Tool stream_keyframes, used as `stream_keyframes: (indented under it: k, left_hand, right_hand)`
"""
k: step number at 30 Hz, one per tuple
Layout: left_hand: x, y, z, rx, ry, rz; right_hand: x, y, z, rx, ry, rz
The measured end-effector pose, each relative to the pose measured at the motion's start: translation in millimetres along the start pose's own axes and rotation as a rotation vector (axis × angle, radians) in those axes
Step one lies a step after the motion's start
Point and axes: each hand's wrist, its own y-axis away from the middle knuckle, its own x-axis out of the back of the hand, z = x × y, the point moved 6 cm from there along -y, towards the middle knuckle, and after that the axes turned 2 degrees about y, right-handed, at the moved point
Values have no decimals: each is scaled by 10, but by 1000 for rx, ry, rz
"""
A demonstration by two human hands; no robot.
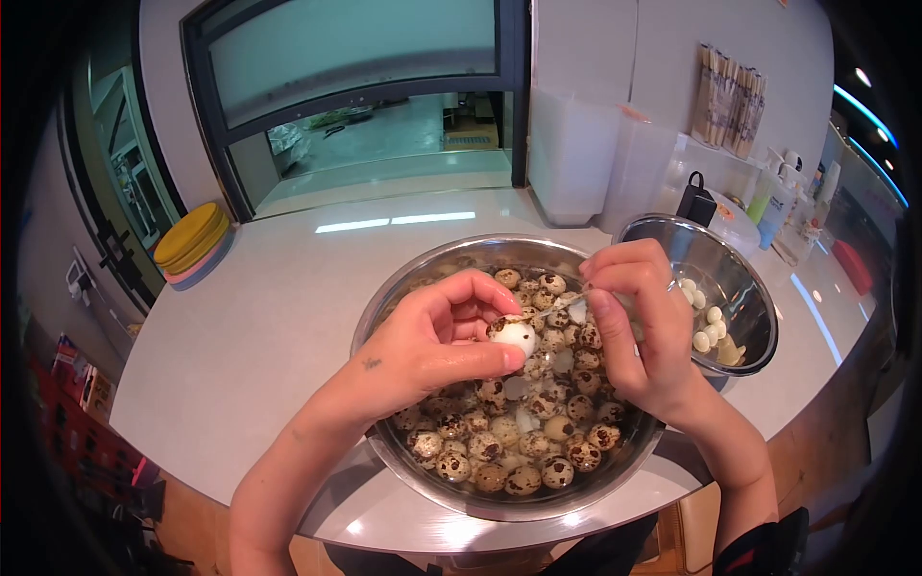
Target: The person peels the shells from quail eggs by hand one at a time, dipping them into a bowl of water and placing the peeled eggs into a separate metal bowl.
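Pale worktop (288, 307) is running across the whole view, curved near edge at the bottom. Large steel bowl (499, 509) is sitting at the near edge, centre, holding water and a heap of speckled eggs (499, 451). Smaller steel bowl (735, 264) is sitting just beside it toward the right edge, rims nearly touching, with a few peeled eggs (709, 326) lying inside. White containers (576, 154) are standing along the far edge by the wall, bottles (773, 197) toward the far right corner. Stack of coloured plates (192, 240) is resting at the far left corner. Left hand (432, 341) is hovering over the large bowl, grip closing narrow with thumb and fingertips around a quail egg (512, 335), partly peeled, white showing with some speckled shell on top. Right hand (639, 322) is hovering over the bowl's right side, grip pinching tight on a thin shell strip (567, 304) that is stretching from the quail egg toward the fingers. Both hands are looking wet.
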Motion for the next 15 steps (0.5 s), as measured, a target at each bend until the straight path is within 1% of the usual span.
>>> stream_keyframes:
  k: [4, 7, 11, 13, 14, 15]
  left_hand:
    - [-14, 8, 1, 3, -99, -37]
    - [-54, 12, -1, 3, -62, -87]
    - [-41, 13, -14, 17, -101, -75]
    - [-30, -8, -55, -6, -5, -86]
    - [-36, -1, -39, -6, -5, -84]
    - [-38, 10, -19, 8, 45, -70]
  right_hand:
    - [29, -6, 35, -38, 4, 23]
    - [60, -12, 43, -65, -41, 63]
    - [63, -9, 85, -108, -65, 61]
    - [67, 17, 145, -124, -84, 99]
    - [61, 22, 164, -123, -85, 99]
    - [64, 33, 196, -146, -135, 118]
